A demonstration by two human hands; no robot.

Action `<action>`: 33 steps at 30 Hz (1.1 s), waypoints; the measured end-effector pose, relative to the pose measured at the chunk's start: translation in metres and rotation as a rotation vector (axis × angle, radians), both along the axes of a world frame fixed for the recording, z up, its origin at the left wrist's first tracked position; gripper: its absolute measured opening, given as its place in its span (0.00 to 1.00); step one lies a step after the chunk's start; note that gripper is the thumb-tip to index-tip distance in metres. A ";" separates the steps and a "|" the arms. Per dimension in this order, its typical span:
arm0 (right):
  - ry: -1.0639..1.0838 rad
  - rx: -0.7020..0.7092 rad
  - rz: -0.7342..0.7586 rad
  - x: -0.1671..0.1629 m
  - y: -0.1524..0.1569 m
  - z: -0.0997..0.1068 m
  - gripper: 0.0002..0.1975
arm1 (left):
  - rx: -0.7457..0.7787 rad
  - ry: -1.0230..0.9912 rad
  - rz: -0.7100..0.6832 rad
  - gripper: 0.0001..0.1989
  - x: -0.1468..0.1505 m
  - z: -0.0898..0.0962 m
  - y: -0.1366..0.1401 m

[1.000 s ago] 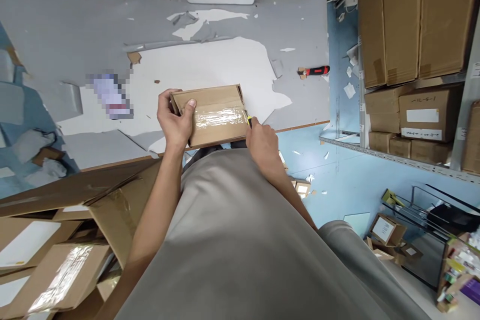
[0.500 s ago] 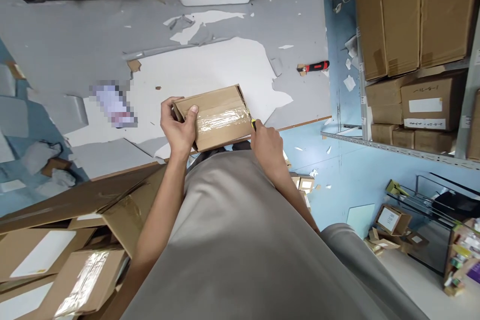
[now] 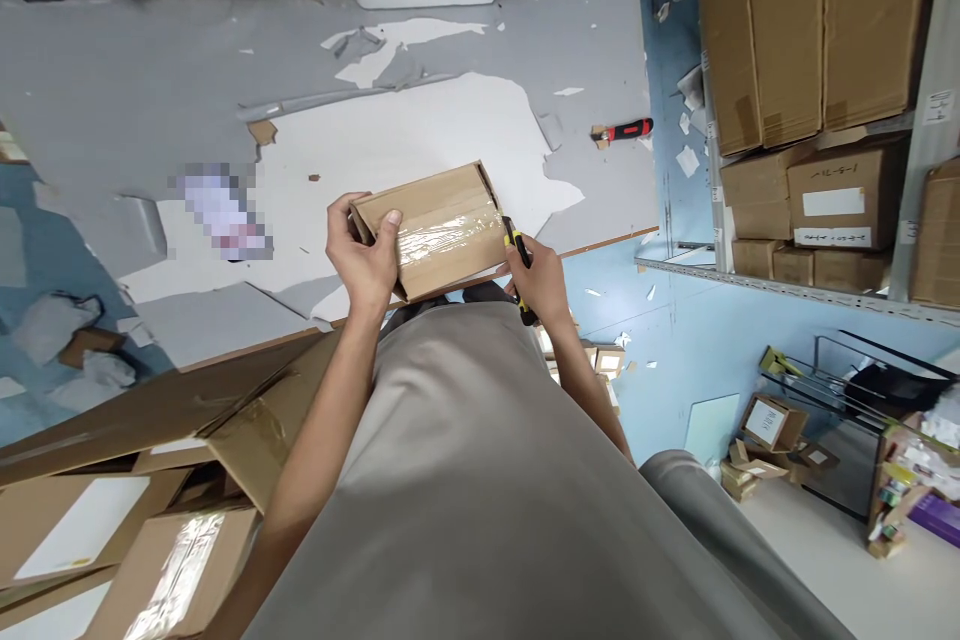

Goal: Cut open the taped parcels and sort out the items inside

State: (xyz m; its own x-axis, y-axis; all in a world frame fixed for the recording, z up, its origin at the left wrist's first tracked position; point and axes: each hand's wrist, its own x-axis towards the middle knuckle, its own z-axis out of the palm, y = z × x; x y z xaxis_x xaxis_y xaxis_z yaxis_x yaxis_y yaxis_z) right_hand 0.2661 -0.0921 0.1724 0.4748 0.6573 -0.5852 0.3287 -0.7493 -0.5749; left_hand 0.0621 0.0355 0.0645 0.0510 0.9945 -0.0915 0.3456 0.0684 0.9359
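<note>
Left hand (image 3: 366, 255) clamped carton (image 3: 439, 195) over tabletop (image 3: 592, 50) near edge; right hand (image 3: 545, 284) gripped cutter (image 3: 518, 245), likely slitting tape (image 3: 439, 240); next stroke needed steadiness.

The cardboard box (image 3: 442, 235) is between the left hand (image 3: 365, 255) and the right hand (image 3: 543, 282), which has a box cutter (image 3: 518, 242) in it. Farther right, another knife (image 3: 630, 130) lies on the table (image 3: 577, 45).
</note>
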 end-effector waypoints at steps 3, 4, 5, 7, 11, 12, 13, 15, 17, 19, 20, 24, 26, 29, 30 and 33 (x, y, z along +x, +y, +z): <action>0.089 0.077 -0.117 -0.009 -0.007 -0.013 0.18 | -0.006 0.002 -0.004 0.29 -0.001 0.000 -0.001; 0.039 0.070 -0.100 -0.012 -0.008 -0.013 0.18 | -0.004 0.006 -0.003 0.29 -0.001 0.001 -0.001; -0.033 0.045 -0.055 -0.014 -0.009 -0.012 0.18 | -0.002 0.013 -0.002 0.28 -0.001 0.002 -0.001; -0.194 -0.053 0.091 -0.014 -0.009 -0.003 0.19 | 0.001 0.033 -0.002 0.27 0.000 0.003 -0.001; -0.397 -0.288 0.379 -0.005 0.005 0.024 0.25 | 0.004 0.055 -0.023 0.26 -0.001 0.006 -0.002; -0.414 -0.319 0.418 -0.003 0.012 0.028 0.24 | 0.005 0.056 -0.027 0.26 -0.002 0.006 -0.002; -0.429 -0.337 0.443 -0.003 0.018 0.029 0.24 | 0.006 0.056 -0.029 0.25 -0.002 0.006 -0.002; -0.463 -0.346 0.453 -0.004 0.032 0.026 0.22 | 0.008 0.056 -0.025 0.24 -0.003 0.005 -0.002; -0.481 -0.336 0.418 -0.007 0.042 0.018 0.21 | 0.009 0.058 -0.009 0.23 -0.002 0.004 -0.004; -0.471 -0.304 0.342 -0.008 0.045 0.009 0.18 | 0.013 0.059 0.013 0.22 0.000 0.003 -0.005; -0.445 -0.276 0.290 -0.007 0.044 0.005 0.16 | 0.017 0.056 0.021 0.22 0.001 0.002 -0.006; -0.135 -0.058 0.052 0.004 0.019 -0.003 0.14 | 0.024 0.029 0.027 0.23 0.000 -0.001 -0.004; 0.054 0.108 -0.030 0.012 0.001 -0.007 0.16 | 0.015 0.035 0.030 0.25 -0.005 -0.003 -0.001; 0.080 0.303 -0.167 0.029 -0.021 -0.029 0.19 | 0.002 0.046 0.035 0.29 -0.020 -0.007 0.005; 0.019 0.320 -0.210 0.037 -0.026 -0.042 0.20 | 0.003 0.045 0.038 0.30 -0.027 -0.009 0.006; -0.211 0.200 -0.165 0.063 -0.025 -0.096 0.20 | 0.009 0.053 0.066 0.36 -0.050 -0.015 0.007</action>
State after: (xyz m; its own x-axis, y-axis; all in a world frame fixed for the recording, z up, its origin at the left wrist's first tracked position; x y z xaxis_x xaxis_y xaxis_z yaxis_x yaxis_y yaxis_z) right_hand 0.3287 -0.1170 0.0763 0.6812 0.6536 -0.3297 0.3397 -0.6812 -0.6485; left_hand 0.0123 0.0426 0.0492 -0.0190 0.9963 -0.0836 0.3899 0.0844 0.9170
